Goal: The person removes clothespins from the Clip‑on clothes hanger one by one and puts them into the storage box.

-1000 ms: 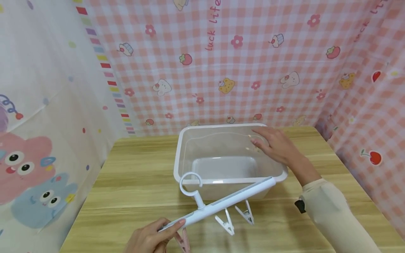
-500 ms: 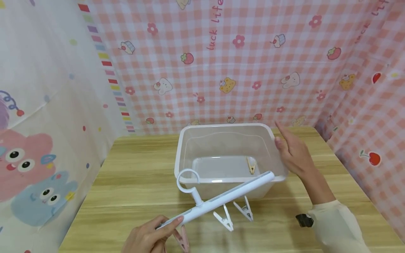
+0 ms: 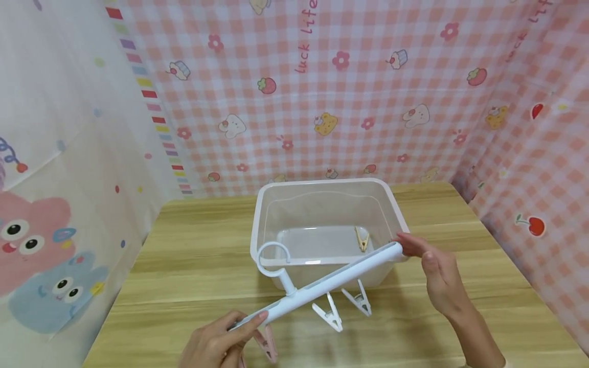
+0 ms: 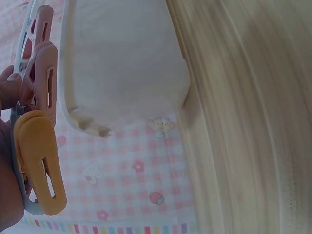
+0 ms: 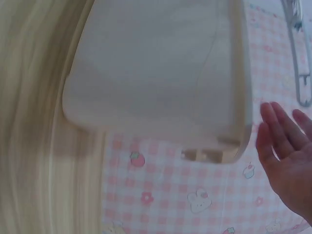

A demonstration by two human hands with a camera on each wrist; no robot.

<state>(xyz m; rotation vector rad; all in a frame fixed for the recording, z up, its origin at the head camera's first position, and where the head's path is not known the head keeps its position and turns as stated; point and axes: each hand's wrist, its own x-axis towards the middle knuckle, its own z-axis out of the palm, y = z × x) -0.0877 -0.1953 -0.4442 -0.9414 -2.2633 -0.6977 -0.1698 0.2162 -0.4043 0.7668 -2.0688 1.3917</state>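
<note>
Near left, left hand (image 3: pixel 221 340): pinching one end of the white hanger (image 3: pixel 322 290), which slants across the near side of the tub (image 3: pixel 322 182).
Right side, right hand (image 3: pixel 442 281): fingers straight, gripping nothing, beside the hanger's other end; contact unclear.
Clip in the tub: one yellow clip (image 3: pixel 362 240), right side; apparently done.
Clips on the hanger: white clips (image 3: pixel 329 320), pink clips (image 4: pixel 41 73), orange clip (image 4: pixel 39 146); seemingly left to do.
</note>
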